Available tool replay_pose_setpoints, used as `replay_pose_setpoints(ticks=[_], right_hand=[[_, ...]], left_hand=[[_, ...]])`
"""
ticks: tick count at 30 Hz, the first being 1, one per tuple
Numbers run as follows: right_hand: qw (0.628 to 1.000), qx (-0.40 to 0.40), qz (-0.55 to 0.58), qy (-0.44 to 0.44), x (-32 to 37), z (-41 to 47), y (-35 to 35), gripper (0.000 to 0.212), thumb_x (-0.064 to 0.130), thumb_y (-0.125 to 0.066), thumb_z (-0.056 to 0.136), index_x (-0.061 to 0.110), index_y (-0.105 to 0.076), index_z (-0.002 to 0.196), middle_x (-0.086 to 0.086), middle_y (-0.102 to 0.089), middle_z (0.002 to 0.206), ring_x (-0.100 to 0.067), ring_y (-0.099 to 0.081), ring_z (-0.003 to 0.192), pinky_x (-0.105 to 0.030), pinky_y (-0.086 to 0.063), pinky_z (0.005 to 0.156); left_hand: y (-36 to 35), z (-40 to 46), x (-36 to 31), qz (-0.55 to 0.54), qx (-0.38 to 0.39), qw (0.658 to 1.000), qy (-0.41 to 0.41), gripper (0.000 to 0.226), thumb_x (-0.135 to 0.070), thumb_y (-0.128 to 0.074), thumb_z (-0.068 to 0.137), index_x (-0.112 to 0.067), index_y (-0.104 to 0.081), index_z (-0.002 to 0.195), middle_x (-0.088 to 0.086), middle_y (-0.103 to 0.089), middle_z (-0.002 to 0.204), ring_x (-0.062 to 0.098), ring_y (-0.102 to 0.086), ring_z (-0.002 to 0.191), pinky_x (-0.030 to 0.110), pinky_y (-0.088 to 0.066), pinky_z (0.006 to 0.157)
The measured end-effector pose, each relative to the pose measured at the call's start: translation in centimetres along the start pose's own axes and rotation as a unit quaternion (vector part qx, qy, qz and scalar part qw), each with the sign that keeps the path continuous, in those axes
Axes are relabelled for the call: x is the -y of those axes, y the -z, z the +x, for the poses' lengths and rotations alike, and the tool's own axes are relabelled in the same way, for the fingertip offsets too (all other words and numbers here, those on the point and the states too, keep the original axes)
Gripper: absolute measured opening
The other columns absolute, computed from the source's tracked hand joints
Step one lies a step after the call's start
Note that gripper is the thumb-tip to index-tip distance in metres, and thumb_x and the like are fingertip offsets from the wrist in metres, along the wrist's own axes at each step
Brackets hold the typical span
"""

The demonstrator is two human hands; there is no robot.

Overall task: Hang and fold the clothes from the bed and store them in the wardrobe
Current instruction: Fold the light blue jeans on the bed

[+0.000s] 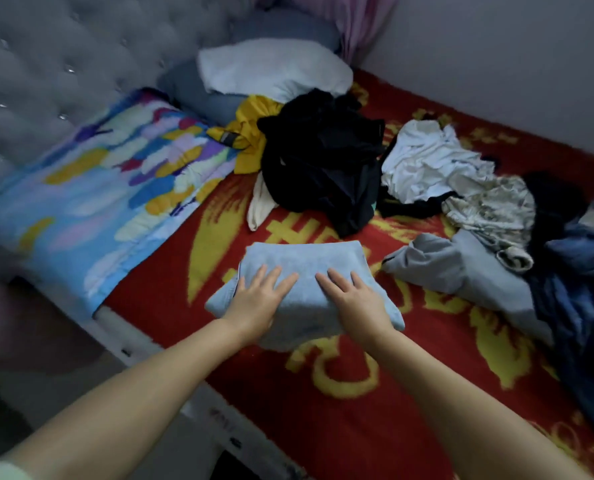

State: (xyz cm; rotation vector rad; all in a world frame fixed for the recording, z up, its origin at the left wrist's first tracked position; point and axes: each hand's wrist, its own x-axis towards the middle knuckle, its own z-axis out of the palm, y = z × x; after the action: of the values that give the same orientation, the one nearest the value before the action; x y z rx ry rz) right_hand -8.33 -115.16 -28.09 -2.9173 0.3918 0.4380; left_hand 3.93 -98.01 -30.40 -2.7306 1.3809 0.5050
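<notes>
The folded light blue garment (302, 268) lies on the bed (375, 386) near its front edge, toward the headboard end, on the red and yellow blanket. Both hands rest flat on top of it. The left hand (259, 301) has its fingers straight and spread over the left half; the right hand (354, 299) lies likewise on the right half. Neither grips the cloth.

Judgement: the step in hand is pressing the fold flat before the piece is lifted. To do it well, pressure should be even across both palms and worked outward toward the side edges, so that trapped air and creases leave the stack. The near corner sags over the bed's front edge; it should be squared with the rest before carrying, or the fold may open.

Unfolded items remain: a black heap (323, 161) and a yellow garment (250, 133) toward the head of the bed, a white garment (427, 161) beyond the middle, a grey piece (461, 268) just right of the folded one, and dark blue clothing (579, 306) at the right edge. The wardrobe is not in view. Most of the task appears outstanding.
</notes>
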Motion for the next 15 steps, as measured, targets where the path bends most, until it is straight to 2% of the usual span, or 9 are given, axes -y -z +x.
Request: replay_pose_setpoints(ticks=[8, 15], right_hand=[[0.973, -0.005, -0.066, 0.222, 12.2, -1.3, 3.6, 0.082, 0.004, -0.051, 0.086, 0.035, -0.012, 0.151, 0.007, -0.017, 0.156, -0.031, -0.028, 0.133, -0.042, -0.041, 0.099], [0.900, 0.012, -0.129, 0.416, 30.4, -4.4, 2.3, 0.079, 0.004, -0.047, 0.090, 0.034, -0.007, 0.152, 0.006, -0.011, 0.159, -0.033, -0.024, 0.140, -0.043, -0.035, 0.108]], left_hand=[[1.2, -16.0, 4.8, -0.100, -0.031, 0.975, 0.195, 0.078, -0.007, -0.040, 0.090, -0.037, -0.001, 0.152, 0.001, -0.004, 0.160, 0.030, -0.003, 0.147, 0.056, -0.010, 0.116], [-1.5, -34.9, 10.3, -0.147, -0.082, 0.913, 0.371, 0.072, -0.011, -0.040, 0.092, -0.033, -0.007, 0.152, 0.004, -0.007, 0.159, 0.027, -0.007, 0.146, 0.052, -0.016, 0.115]])
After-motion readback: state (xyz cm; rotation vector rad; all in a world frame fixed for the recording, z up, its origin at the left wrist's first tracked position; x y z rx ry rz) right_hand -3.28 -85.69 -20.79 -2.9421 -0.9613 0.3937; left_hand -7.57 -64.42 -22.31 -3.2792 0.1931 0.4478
